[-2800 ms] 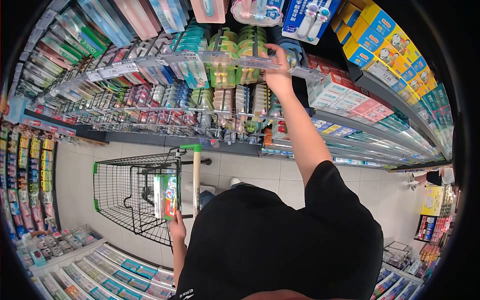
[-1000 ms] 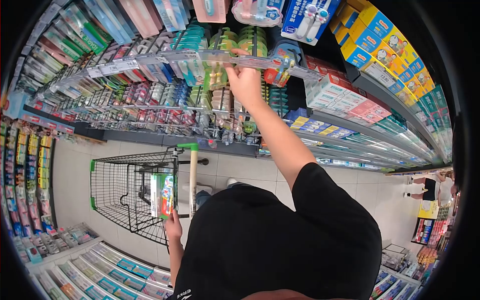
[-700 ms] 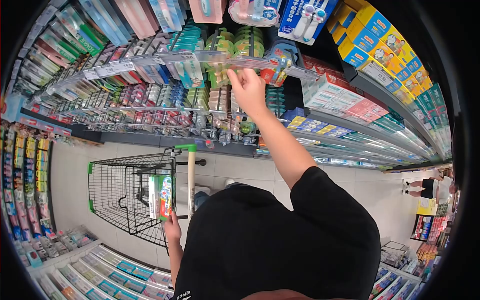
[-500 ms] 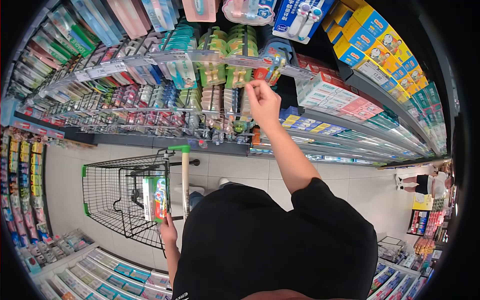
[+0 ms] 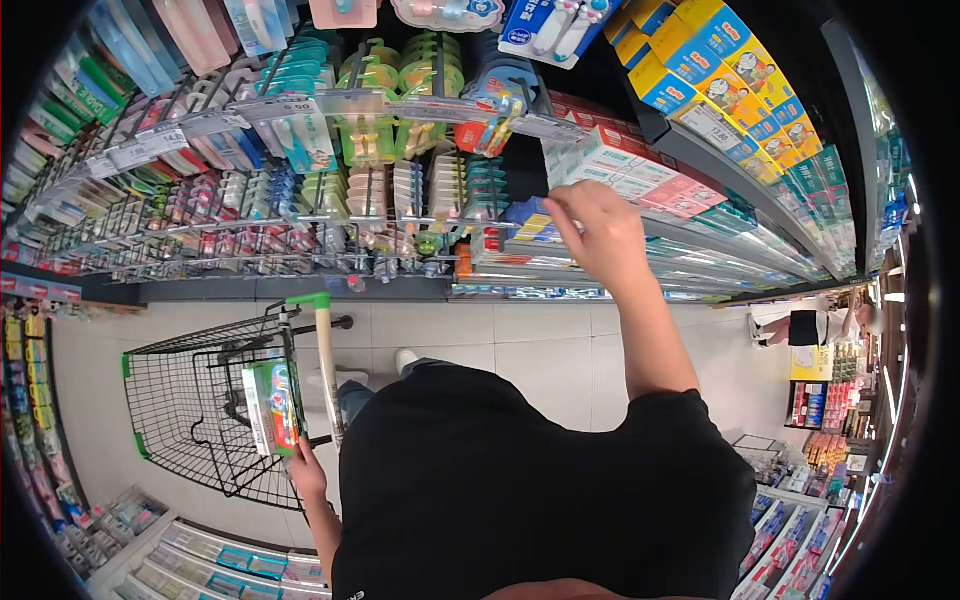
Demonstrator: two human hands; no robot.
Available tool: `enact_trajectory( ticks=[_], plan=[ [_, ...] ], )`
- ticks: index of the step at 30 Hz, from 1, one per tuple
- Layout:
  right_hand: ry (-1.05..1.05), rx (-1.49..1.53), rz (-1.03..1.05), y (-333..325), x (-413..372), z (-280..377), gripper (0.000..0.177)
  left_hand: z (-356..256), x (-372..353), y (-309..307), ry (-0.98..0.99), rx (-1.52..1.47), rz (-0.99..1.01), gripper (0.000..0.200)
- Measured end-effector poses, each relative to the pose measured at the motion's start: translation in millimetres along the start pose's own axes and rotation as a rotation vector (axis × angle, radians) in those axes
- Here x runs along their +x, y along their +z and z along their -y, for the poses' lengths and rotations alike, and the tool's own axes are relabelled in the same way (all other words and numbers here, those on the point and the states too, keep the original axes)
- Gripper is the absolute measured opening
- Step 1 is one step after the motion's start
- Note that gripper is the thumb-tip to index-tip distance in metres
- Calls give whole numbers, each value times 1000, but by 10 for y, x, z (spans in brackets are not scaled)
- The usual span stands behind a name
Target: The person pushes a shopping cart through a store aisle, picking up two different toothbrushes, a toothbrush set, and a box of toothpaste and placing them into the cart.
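In front of the shelf, my right hand [image 5: 600,230] is raised with its fingers curled, near the red and white boxes [image 5: 625,165]. Thumb and index finger are apart, and no object shows between them. Low on the left, my left hand [image 5: 307,472] is closed round the edge of a colourful toothbrush pack [image 5: 280,398]. A white and green box [image 5: 257,410] is beside the pack, over the cart. Hanging packs with a red and blue card [image 5: 490,115] are to the upper left of my right hand.
A wire shopping cart [image 5: 200,410] with a pale handle [image 5: 328,370] stands to the left. Yellow boxes [image 5: 725,75] fill the upper right shelf. Another person [image 5: 805,328] is far off at the right. Low racks [image 5: 225,560] line the bottom left.
My right hand has moved right and slightly down, away from the hanging packs. The view has shifted, so the shelf and cart appear further left. My left hand still holds the pack.
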State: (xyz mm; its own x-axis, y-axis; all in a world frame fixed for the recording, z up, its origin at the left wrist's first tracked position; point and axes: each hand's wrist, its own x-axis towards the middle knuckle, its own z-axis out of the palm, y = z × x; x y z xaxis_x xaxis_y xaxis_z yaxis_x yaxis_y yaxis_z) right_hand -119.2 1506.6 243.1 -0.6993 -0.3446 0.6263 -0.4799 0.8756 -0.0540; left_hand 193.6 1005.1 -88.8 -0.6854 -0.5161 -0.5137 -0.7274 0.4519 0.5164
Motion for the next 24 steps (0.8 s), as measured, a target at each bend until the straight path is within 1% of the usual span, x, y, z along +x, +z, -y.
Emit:
enact_trajectory(
  ticks=[2, 3, 5, 6, 7, 8, 9, 10, 11, 12, 13, 15, 16, 18, 19, 20, 21, 22, 23, 24],
  plan=[
    [-81, 55, 187, -33, -34, 47, 13, -52, -4, -14, 18, 2, -8, 62],
    [-76, 52, 192, -32, -72, 87, 13, -52, -10, -19, 32, 11, -19, 63],
    [-91, 153, 547, 0, -167, 186, 18, -38, 3, -15, 20, 6, -31, 63],
    [-87, 153, 549, 18, -225, 218, 18, -29, 20, -5, 8, -8, -51, 63],
    [-35, 167, 670, 42, -290, 246, 21, -21, 29, 17, 127, 21, -139, 64],
    [18, 184, 790, 59, -347, 280, 24, -2, 46, 8, 128, 27, -137, 64],
    [72, 200, 848, 47, -377, 319, 26, -108, 20, -56, 35, -41, -69, 63],
    [78, 206, 851, 61, -460, 312, 26, -161, -14, -108, -59, -110, -3, 63],
    [92, 182, 936, 104, -571, 289, 25, -29, 48, -48, -42, -180, -25, 63],
    [106, 159, 1017, 127, -649, 289, 25, -15, 45, -68, -37, -170, -30, 63],
    [116, 168, 1007, 118, -696, 323, 25, -5, 54, -96, -28, -160, -15, 63],
    [230, 162, 1108, 85, -806, 412, 27, -12, 92, -163, -6, -104, 2, 63],
    [253, 168, 1093, 102, -911, 436, 27, 27, 120, -204, -4, -80, 30, 62],
    [284, 193, 1095, 138, -1149, 467, 28, 112, 206, -306, -7, -139, 168, 60],
    [308, 186, 1086, 79, -1198, 522, 28, 191, 302, -385, -22, -67, 247, 61],
    [345, 204, 1114, 14, -1240, 587, 28, 276, 383, -476, -3, -59, 260, 61],
    [381, 222, 1142, -50, -1276, 650, 28, 354, 460, -558, 96, 72, 304, 63],
    [402, 211, 1136, -113, -1331, 700, 28, 229, 477, -624, 196, 203, 347, 65],
    [431, 214, 1151, -181, -1408, 738, 28, 97, 522, -765, 87, 519, 406, 66],
    [462, 215, 1165, -272, -1463, 778, 28, 145, 685, -857, 111, 527, 418, 66]
  ],
)
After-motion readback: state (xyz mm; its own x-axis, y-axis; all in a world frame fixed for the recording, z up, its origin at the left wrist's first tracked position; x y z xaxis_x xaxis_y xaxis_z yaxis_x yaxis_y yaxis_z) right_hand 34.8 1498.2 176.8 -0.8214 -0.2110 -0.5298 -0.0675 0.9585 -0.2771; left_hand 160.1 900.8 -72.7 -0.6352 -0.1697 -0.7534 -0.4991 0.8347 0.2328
